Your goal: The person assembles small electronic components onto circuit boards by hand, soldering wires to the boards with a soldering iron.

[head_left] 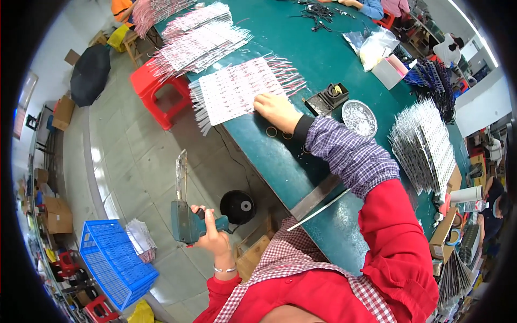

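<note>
A teal pistol-grip tool with a long narrow metal loop at its front, like a soldering gun [186, 220], is in my left hand [214, 237]. The hand is closed round its handle, out over the floor beside the table, with the loop pointing away from me. On the green table [264, 156] lies a white panel [237, 89] with rows of small reddish marks and wires fringing two sides. My right hand [277, 112] rests on the panel's near right corner, fingers bent together over its edge; the undersides of the fingers are hidden.
Stacked wired panels [199, 46] lie farther left, and a pale bundled stack [425, 145] stands at right. A dark tray [327, 99] and a round metal dish [360, 118] sit beyond my right wrist. A red stool [161, 94], black bin [238, 207] and blue crate [116, 264] stand left.
</note>
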Demonstrator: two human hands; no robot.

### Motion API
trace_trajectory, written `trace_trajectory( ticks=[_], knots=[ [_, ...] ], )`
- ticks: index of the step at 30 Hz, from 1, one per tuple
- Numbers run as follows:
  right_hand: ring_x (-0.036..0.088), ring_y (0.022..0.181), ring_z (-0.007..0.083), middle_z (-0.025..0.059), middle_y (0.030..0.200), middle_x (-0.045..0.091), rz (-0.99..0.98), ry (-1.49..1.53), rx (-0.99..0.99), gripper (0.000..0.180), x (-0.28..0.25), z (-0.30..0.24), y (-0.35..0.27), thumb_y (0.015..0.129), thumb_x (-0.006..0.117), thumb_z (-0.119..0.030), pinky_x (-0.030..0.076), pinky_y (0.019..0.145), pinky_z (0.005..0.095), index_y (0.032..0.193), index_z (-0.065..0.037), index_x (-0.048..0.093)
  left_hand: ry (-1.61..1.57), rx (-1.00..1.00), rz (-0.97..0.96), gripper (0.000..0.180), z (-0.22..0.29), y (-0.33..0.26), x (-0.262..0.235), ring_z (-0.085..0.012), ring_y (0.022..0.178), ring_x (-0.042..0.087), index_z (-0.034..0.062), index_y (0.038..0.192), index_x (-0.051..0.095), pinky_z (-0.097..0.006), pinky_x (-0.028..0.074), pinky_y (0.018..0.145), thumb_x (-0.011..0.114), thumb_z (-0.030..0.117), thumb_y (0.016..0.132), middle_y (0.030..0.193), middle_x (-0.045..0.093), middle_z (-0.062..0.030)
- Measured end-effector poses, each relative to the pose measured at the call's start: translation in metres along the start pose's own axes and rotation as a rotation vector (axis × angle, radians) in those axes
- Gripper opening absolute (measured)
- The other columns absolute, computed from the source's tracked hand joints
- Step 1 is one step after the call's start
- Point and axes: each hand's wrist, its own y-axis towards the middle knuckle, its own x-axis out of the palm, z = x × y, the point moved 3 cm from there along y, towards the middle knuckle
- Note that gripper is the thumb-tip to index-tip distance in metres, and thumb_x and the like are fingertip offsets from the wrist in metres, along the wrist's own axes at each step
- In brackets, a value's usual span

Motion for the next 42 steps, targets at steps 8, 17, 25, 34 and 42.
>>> trace_trajectory(
  ticks=[8,17,25,34,42],
  knots=[
    [0.059,0.098,0.0319,0.0159,0.099,0.059,0.03,0.163,0.114,0.014,-0.016,0.033,-0.031,0.08,0.053,-0.008,0.051,0.085,0.0379,0.091,0.0,0.059,-0.011,-0.11,0.002,0.036,-0.002,-0.008,0.017,-0.0185,0.092,0.057,-0.0029,0.116,0.05,-0.033,0.053,0.072,0.06,-0.013,0.083,0.111,0.058,-0.0099],
    [0.054,0.116,0.0374,0.0181,0.122,0.06,0.473,-0.362,0.627,0.042,-0.237,0.001,-0.189,0.076,0.06,0.005,0.044,0.101,0.0436,0.117,-0.002,0.06,-0.005,-0.038,-0.179,0.033,0.004,0.005,0.05,-0.0202,0.087,0.058,-0.0076,0.114,0.051,-0.032,0.05,0.071,0.06,-0.013,0.082,0.11,0.06,-0.0133],
    [0.052,0.112,0.0361,0.0204,0.116,0.055,0.039,-0.587,1.314,0.068,-0.324,-0.041,-0.374,0.069,0.079,-0.013,0.043,0.094,0.0415,0.127,0.001,0.047,-0.01,-0.112,-0.41,0.03,0.019,-0.01,0.091,-0.0199,0.095,0.058,-0.0064,0.114,0.052,-0.033,0.051,0.075,0.059,-0.011,0.085,0.113,0.06,-0.0119],
    [0.054,0.1,0.0359,0.0169,0.099,0.056,0.071,-0.619,1.013,0.052,-0.353,-0.052,-0.382,0.073,0.059,0.009,0.045,0.086,0.0413,0.124,-0.003,0.053,-0.101,-0.194,-0.517,0.03,0.03,-0.073,0.076,-0.0211,0.097,0.057,-0.0055,0.115,0.05,-0.034,0.052,0.077,0.057,-0.012,0.087,0.117,0.056,-0.0119],
    [0.059,0.108,0.0352,0.022,0.114,0.062,0.143,-0.82,0.846,0.05,-0.386,-0.131,-0.365,0.073,0.05,0.013,0.047,0.094,0.0396,0.123,0.007,0.053,-0.078,-0.153,-0.593,0.032,0.031,-0.105,0.051,-0.0191,0.098,0.057,-0.0038,0.118,0.052,-0.032,0.052,0.081,0.058,-0.01,0.088,0.116,0.056,-0.0104]
  ],
)
